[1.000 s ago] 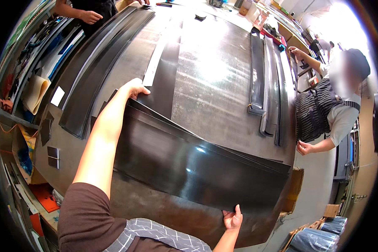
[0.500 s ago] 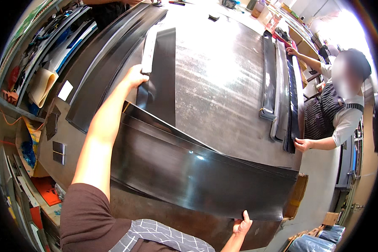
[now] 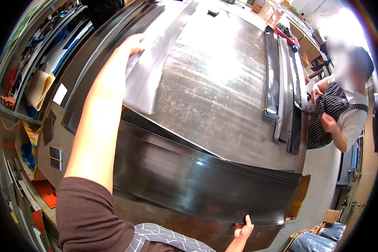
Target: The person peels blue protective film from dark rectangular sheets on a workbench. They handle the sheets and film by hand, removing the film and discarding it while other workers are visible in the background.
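A long dark glossy sheet [image 3: 189, 180], with more sheets layered behind its far edge, stretches across the near side of the table. My right hand [image 3: 243, 229] grips its near edge toward the right end, thumb on top. Farther off on the left, my left hand [image 3: 133, 44] is closed at the left edge of a long flexible sheet [image 3: 149, 80], which gleams pale grey and slants over the tabletop. Some of the left fingers are hidden.
Long dark strips [image 3: 109, 59] lie along the table's left side. Stacked strips [image 3: 272, 75] line the right, where a co-worker in a striped apron [image 3: 329, 109] stands. A shelf rack [image 3: 42, 63] is at far left. A small banded dark bundle [image 3: 56, 158] sits on the left.
My left hand has moved farther away, and its sheet has swung from edge-on to broad and pale. My right hand stays at the near edge. The co-worker's hands have left the strips.
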`<state>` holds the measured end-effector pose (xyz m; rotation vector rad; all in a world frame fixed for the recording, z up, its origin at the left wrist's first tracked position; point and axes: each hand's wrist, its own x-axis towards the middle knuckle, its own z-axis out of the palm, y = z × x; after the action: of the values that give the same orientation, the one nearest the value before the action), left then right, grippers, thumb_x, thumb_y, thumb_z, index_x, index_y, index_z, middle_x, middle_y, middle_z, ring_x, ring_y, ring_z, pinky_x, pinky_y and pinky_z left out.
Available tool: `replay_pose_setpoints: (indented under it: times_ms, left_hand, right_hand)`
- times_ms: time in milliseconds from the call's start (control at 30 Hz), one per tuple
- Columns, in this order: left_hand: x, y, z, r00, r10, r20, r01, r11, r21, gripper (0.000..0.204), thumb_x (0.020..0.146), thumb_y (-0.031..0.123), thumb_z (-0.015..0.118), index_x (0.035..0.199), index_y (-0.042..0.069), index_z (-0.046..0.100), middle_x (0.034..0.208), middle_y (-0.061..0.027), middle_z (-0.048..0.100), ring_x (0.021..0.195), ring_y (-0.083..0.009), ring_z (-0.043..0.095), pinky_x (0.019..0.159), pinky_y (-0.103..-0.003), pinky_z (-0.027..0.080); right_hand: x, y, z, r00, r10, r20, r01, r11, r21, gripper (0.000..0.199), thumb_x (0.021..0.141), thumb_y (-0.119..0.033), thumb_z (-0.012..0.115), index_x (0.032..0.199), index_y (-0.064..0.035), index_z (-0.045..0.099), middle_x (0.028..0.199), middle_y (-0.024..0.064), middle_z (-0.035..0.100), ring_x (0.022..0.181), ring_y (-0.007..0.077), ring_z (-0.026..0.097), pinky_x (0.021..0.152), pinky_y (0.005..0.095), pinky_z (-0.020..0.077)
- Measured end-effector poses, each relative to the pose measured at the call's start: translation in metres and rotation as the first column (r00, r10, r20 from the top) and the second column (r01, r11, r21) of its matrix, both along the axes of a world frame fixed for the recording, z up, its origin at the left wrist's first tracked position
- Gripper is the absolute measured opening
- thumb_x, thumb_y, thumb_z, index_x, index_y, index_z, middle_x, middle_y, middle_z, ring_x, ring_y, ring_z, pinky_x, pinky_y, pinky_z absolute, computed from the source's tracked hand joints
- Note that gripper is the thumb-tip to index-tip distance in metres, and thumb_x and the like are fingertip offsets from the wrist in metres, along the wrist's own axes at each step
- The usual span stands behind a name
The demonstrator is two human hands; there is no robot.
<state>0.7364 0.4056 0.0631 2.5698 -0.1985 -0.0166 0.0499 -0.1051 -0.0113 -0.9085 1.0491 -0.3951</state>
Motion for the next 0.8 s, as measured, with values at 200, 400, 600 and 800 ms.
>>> replay_pose_setpoints:
  times_ms: [200,400,600,800]
  left_hand:
    - [-0.063,0.014,-0.041,0.954,0.246,0.174,-0.281,0.934,0.222,0.047,0.083,0.018,0.069,0.128,0.011,0.059,0.121,-0.0170,0.065,0.112,-0.0339,0.063,0.096,-0.044,0.049]
    - [-0.122,-0.030,-0.040,0.988,0.026,0.150,-0.107,0.817,0.566,0.069,0.087,0.055,0.062,0.143,0.019,0.047,0.153,-0.0140,0.035,0.146,-0.0351,0.024,0.113,-0.056,0.028]
    - [-0.170,-0.062,-0.059,0.985,-0.004,-0.170,0.084,0.878,0.471,0.080,0.090,0.066,0.051,0.156,0.027,0.026,0.164,-0.0116,0.012,0.151,-0.0350,0.009,0.118,-0.062,0.010]
    - [-0.127,-0.064,-0.065,0.986,0.065,-0.155,0.009,0.900,0.435,0.079,0.091,0.064,0.051,0.155,0.027,0.026,0.165,-0.0096,0.012,0.151,-0.0343,0.008,0.118,-0.062,0.009]
  right_hand:
    - [0.002,0.002,0.004,1.000,0.011,0.016,-0.011,1.000,0.017,0.036,0.093,-0.008,0.060,0.128,-0.0024,0.055,0.112,0.0127,0.068,0.091,0.0299,0.071,0.068,0.0421,0.0633]
    - [0.000,-0.003,-0.005,0.999,0.012,0.046,-0.013,1.000,0.020,0.034,0.092,-0.009,0.061,0.125,-0.0027,0.058,0.115,0.0120,0.067,0.094,0.0284,0.070,0.075,0.0435,0.0615]
    - [-0.007,-0.009,-0.019,0.989,-0.018,0.147,-0.005,0.988,0.155,0.033,0.093,-0.020,0.062,0.121,-0.0038,0.062,0.119,0.0111,0.067,0.103,0.0282,0.067,0.089,0.0441,0.0557]
    - [0.004,0.003,-0.003,0.977,-0.014,0.212,-0.034,0.975,0.218,0.036,0.094,-0.026,0.059,0.122,-0.0027,0.062,0.124,0.0109,0.066,0.112,0.0287,0.063,0.097,0.0450,0.0509]
